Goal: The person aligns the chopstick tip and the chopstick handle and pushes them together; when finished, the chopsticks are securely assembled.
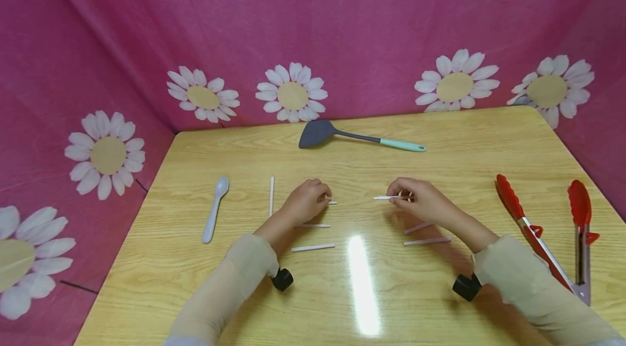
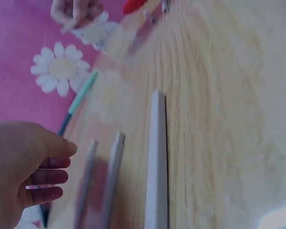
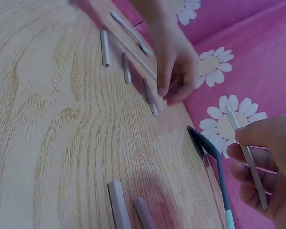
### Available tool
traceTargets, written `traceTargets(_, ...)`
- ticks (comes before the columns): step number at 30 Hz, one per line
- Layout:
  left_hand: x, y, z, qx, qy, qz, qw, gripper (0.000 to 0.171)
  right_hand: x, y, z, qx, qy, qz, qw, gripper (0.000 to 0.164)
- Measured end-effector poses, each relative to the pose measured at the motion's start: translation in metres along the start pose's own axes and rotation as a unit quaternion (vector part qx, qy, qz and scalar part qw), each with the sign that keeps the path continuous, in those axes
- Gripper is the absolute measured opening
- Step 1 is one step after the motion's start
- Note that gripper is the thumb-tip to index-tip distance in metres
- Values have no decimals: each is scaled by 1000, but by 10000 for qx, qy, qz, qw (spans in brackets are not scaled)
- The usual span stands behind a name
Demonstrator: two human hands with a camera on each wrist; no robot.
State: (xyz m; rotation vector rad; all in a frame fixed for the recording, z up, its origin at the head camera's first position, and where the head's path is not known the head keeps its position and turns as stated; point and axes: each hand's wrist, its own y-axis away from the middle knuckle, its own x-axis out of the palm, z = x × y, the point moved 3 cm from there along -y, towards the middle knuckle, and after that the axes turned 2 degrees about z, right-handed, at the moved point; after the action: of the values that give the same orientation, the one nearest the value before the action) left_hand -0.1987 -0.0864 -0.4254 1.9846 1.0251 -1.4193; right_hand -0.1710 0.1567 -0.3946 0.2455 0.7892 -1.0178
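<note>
Beige sleeves (image 1: 222, 291) nearest; right hand (image 1: 424, 200) pinches white stick (image 3: 248, 158); left hand (image 1: 304, 202) loosely spread near tabletop stick (image 1: 333, 203).

In the head view, my left hand (image 1: 304, 202) is hiding most of one white stick (image 1: 333, 203), and my left forearm (image 1: 276, 233) is covering the left end of a nearer stick (image 1: 318, 226). In the left wrist view, the bottom edge is cutting off three sticks (image 2: 157, 162), and my right hand (image 2: 78, 10) is appearing blurred up top. In the right wrist view, the spatula handle (image 3: 229, 219) is being cropped.
</note>
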Motion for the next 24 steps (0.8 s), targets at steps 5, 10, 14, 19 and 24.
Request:
traceTargets(5, -7, 19, -18, 215, -88, 267, 9994, 8, 1, 1, -1, 132, -26, 11, 9999, 7)
traceTargets(10, -5, 43, -31, 649, -524, 428, 9956, 8, 1, 2, -2, 179, -37, 50, 9998, 6)
traceTargets(14, -2, 55, -34, 825, -925, 557, 9907, 13, 1, 1, -2, 183, -41, 20, 9998, 4)
traceTargets(19, -2, 62, -35, 847, -1152, 687, 9873, 19, 0, 1, -2, 137, -53, 24, 9999, 3)
traceTargets(24, 0, 66, -36, 844, -1182, 921, 9851, 18, -2, 0, -3, 189, -21, -5, 9998, 4)
